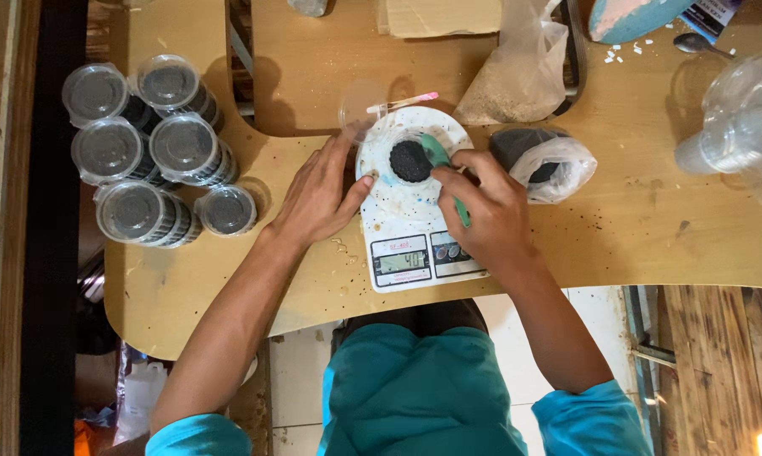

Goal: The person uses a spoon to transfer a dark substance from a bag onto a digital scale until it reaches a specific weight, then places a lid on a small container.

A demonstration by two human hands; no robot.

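Note:
A white kitchen scale [410, 232] lies on the wooden table [634, 228]. On its round platform stands a small clear cup [409, 160] filled with black granular material. My right hand [486, 207] grips a green spoon [438, 152] whose bowl is at the cup's rim. My left hand [317, 194] rests beside the scale, its thumb touching the platform's left edge. A clear lid [360, 114] lies just behind the scale.
Several lidded clear cups of black material [157, 152] are stacked at the left. An open plastic bag of black material [545, 165] sits right of the scale, a bag of pale grain [520, 80] behind it. Clear plastic bottles [740, 127] and a metal spoon [697, 44] are at the right.

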